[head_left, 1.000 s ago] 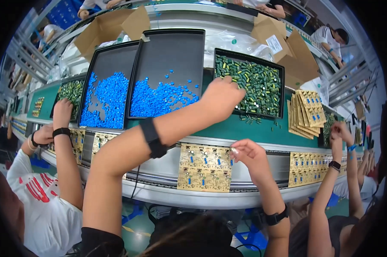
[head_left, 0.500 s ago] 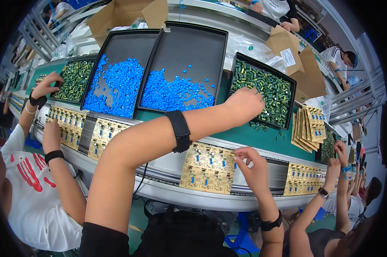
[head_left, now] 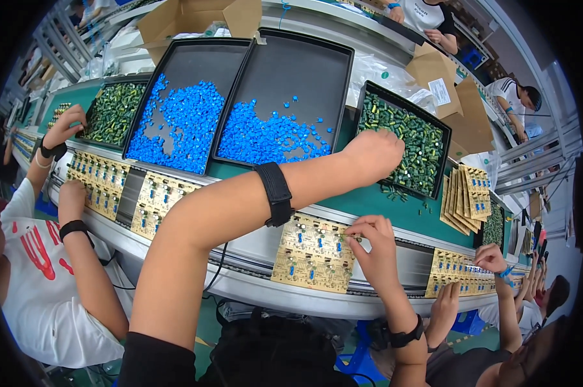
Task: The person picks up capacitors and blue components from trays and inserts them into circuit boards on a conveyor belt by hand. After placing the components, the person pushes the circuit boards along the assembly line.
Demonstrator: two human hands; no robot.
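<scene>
My left hand (head_left: 376,157), reaching across from the left, bends over the near left part of a black tray (head_left: 443,174) of small green cylindrical capacitors (head_left: 404,131). Its fingers curl downward and are partly hidden; whatever they grip cannot be made out. Between thumb and fingertips, my right hand (head_left: 372,246) pinches a small green capacitor (head_left: 354,238) at the upper right edge of a tan circuit board (head_left: 298,271). Blue parts and a few green capacitors stand on that board, which rests on the conveyor rails.
Two black trays (head_left: 304,64) with small blue components (head_left: 259,135) stand at the back. Tan boards (head_left: 458,201) are stacked to the right. More boards lie along the conveyor (head_left: 404,261). Co-workers' hands work on both sides. An open cardboard box (head_left: 465,119) sits behind.
My right hand has shifted slightly left over the board's upper right edge, the capacitor in its fingers. My left hand stays over the green capacitors. The co-worker's hands at right have moved apart.
</scene>
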